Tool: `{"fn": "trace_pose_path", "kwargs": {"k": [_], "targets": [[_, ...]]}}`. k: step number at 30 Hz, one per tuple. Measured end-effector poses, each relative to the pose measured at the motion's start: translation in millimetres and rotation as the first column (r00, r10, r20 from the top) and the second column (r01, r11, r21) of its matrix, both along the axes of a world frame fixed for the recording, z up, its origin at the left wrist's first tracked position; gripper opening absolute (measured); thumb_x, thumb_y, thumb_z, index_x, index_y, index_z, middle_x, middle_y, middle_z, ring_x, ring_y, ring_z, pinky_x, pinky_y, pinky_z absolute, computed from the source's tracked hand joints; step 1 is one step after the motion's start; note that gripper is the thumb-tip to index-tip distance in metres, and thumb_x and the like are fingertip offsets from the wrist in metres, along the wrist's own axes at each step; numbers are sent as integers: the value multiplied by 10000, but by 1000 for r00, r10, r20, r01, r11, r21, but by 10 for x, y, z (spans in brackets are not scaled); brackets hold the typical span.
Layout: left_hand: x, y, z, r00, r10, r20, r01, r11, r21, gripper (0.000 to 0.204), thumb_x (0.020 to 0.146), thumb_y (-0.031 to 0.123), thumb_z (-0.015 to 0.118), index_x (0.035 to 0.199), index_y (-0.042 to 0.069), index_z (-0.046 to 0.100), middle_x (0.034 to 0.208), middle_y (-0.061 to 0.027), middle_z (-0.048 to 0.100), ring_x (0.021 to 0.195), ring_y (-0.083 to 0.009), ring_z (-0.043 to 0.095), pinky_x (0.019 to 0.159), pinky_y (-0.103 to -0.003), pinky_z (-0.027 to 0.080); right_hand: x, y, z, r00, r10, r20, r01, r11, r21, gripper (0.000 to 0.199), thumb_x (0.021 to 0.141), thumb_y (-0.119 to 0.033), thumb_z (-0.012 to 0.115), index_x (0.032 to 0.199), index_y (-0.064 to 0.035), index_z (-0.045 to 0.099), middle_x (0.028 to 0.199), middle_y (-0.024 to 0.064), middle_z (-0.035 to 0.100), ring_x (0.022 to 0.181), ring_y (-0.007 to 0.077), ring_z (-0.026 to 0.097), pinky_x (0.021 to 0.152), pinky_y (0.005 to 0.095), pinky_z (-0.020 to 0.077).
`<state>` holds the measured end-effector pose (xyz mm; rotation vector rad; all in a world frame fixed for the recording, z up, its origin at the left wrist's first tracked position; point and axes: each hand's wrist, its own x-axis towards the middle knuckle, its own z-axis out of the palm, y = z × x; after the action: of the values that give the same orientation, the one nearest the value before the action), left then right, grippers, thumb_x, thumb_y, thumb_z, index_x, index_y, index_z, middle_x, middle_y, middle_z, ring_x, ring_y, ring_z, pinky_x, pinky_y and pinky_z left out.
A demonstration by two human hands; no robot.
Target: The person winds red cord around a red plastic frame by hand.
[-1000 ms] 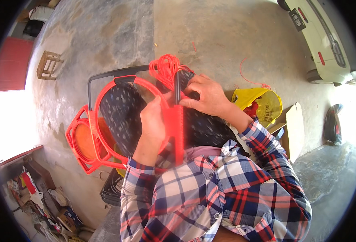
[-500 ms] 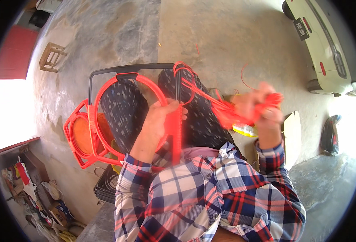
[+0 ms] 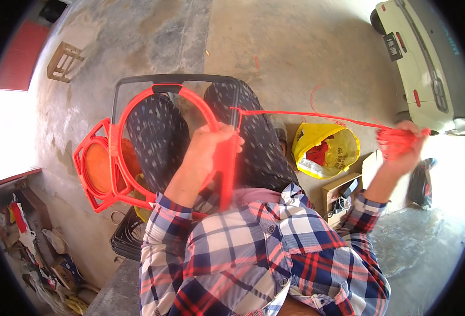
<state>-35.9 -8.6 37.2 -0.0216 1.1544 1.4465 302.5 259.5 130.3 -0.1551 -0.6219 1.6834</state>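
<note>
The orange frame [image 3: 137, 137], a round hoop braced by a straight bar, lies across the person's lap, and everything else is placed from it. Its straight bar runs up and down in the view, from near the black metal rail [image 3: 174, 79] above the knees down toward the plaid shirt. The left hand [image 3: 211, 145] is closed around the frame where the hoop meets the bar, fingers wrapped over the orange edge.

From the top of the bar a taut orange cord [image 3: 306, 114] stretches almost level to the right, its long axis pointing away from the frame toward the right hand [image 3: 403, 147]. That hand is raised well to the right of the frame and is clenched on a bunched tangle of the same cord; its fingers are largely buried in the strands.

More orange frames [image 3: 93, 168] are stacked just left of the held one, their far sides hidden behind it. A yellow plastic bag [image 3: 324, 147] sits on the concrete floor [image 3: 295, 47] between frame and right hand, below the cord. The frame's lower end is covered by the shirt.
</note>
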Motion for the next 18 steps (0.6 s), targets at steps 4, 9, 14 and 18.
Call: {"fn": "trace_pose_path", "kwargs": {"k": [4,9,14,18], "targets": [[-15,-74,-7,999,37,14,-37,999,-7,114,857,126,663,883,35,600,820,-183,671,674,-260,665,619,-350,549,-1013,-520,-676,881,319,351,-295,948,-121,137,940,-192,553,1054,-120,530,693,-16,472,541,81,390,471,242,344],[10,-59,21,999,35,23,-35,999,-19,120,856,139,672,896,47,606,818,-174,675,678,-259,666,612,-347,545,-1907,-1179,-968,151,69,986,-584,811,33,343,811,-163,728,1093,-7,613,813,10,667,649,101,532,620,254,459],[21,-61,17,999,50,17,-50,999,2,149,852,161,690,916,52,612,818,-169,677,677,-258,669,605,-346,542,-1927,-1274,-928,188,-53,981,-657,735,166,193,815,-139,710,948,-18,638,694,-26,580,592,91,489,562,252,425],[-4,-79,17,999,43,3,-43,999,13,154,854,169,691,918,55,610,820,-164,679,675,-251,668,602,-339,541,-1588,-1022,-730,197,619,760,-700,632,-333,127,818,-110,696,901,-60,613,698,-25,534,579,55,438,525,202,360]]}}
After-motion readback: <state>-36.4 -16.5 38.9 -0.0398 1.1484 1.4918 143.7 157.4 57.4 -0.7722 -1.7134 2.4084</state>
